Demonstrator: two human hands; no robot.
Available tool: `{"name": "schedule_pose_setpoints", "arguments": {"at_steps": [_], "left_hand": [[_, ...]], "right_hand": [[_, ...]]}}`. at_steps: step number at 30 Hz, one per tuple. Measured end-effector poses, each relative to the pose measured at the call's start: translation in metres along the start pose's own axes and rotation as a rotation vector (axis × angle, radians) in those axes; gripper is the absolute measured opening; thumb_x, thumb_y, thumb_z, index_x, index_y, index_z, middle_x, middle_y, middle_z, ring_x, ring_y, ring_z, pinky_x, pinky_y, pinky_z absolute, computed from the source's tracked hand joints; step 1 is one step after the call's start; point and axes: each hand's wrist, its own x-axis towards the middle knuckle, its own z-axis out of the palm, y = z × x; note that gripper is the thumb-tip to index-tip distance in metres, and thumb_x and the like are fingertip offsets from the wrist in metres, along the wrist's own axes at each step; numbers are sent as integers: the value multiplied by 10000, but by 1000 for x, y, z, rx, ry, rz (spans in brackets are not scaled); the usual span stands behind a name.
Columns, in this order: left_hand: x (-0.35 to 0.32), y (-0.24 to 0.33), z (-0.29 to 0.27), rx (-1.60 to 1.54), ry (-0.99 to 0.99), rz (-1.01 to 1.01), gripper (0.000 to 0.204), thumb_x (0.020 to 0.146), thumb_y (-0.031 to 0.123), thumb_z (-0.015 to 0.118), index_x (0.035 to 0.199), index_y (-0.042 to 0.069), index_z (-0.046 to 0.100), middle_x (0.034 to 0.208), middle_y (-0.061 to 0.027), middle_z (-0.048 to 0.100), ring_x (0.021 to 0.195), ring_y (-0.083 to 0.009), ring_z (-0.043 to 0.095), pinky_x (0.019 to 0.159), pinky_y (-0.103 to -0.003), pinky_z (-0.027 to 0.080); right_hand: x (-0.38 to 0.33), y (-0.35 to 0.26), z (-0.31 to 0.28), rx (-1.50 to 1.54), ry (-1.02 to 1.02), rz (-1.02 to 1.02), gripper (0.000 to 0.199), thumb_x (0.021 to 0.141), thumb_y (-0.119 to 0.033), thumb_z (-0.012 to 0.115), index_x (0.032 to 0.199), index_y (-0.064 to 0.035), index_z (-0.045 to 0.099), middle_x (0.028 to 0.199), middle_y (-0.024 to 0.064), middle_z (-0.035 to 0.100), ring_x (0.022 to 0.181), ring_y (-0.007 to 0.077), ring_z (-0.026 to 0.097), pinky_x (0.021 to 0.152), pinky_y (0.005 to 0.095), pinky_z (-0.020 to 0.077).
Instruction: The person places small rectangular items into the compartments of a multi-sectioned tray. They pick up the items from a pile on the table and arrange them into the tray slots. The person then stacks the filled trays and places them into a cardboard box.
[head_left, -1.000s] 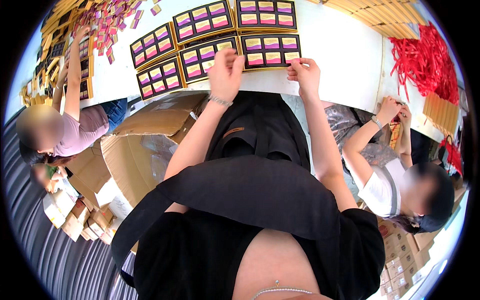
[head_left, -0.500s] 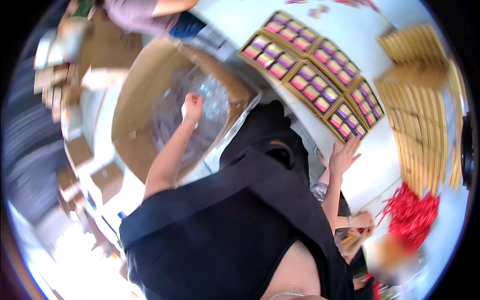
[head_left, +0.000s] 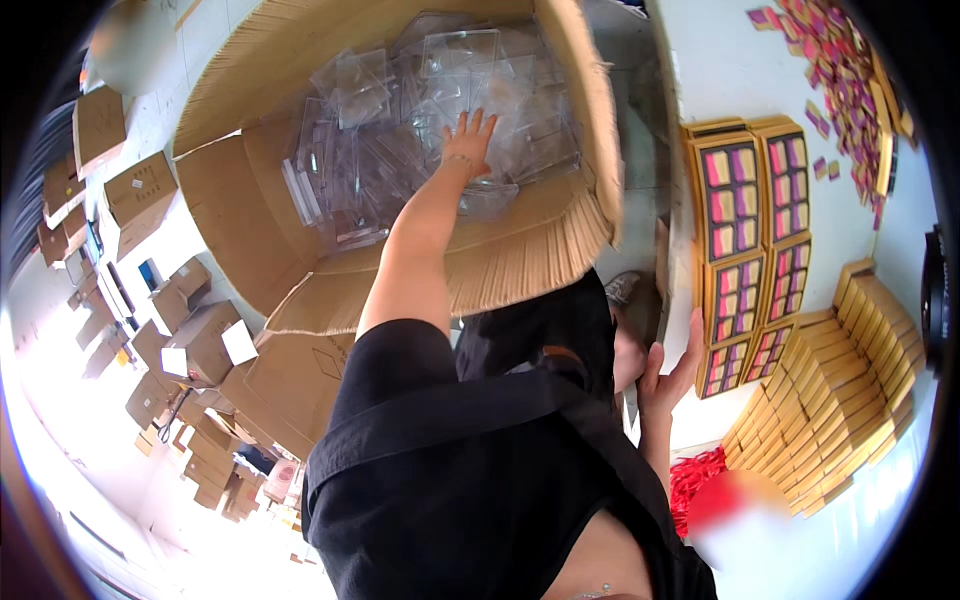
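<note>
Plastic pieces (head_left: 428,98) beneath and around left hand (head_left: 467,149)

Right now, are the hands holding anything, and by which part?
Nothing seems held: the left hand is spread over clear plastic pieces; the right hand looks empty.

From the person's head, the wide fisheye camera looks steeply down over the black-clothed torso (head_left: 470,490), close by. It faces the carton (head_left: 545,240) beside the white table (head_left: 720,60), whose near edge runs almost upright, right of the view's middle.
</note>
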Motion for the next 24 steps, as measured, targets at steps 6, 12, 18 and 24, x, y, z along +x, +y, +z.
{"name": "schedule_pose_setpoints", "arguments": {"at_steps": [6,12,18,24], "left_hand": [[52,-32,15,-66,-34,147,1128,630,392,873,1531,395,195,1640,-6,75,1502,-340,54,1105,-700,221],[39,-21,61,59,30,448,344,846,266,666,1171,381,677,1533,-42,351,1436,-349,286,1004,-636,388],[8,26,3,104,-407,366,502,841,359,631,1283,123,621,1341,-151,584,1240,-283,563,997,-444,463],[-73,4,96,-308,-483,353,893,714,573,690,1455,142,440,1443,-181,475,1302,-337,488,1062,-474,414]], "right_hand": [[23,-15,52,124,-141,-84,569,897,-56,591,1408,60,369,1418,285,443,1271,445,484,1064,461,403],[39,-27,71,155,-141,-48,525,872,-6,590,1364,62,420,1384,279,470,1225,437,520,991,437,472],[56,-58,54,101,-85,-118,494,852,5,588,1327,63,470,1340,268,512,1195,430,540,993,425,468],[126,-116,89,74,-359,-456,472,865,-21,591,1332,-10,518,1375,175,522,1233,367,525,1027,411,446]]}}
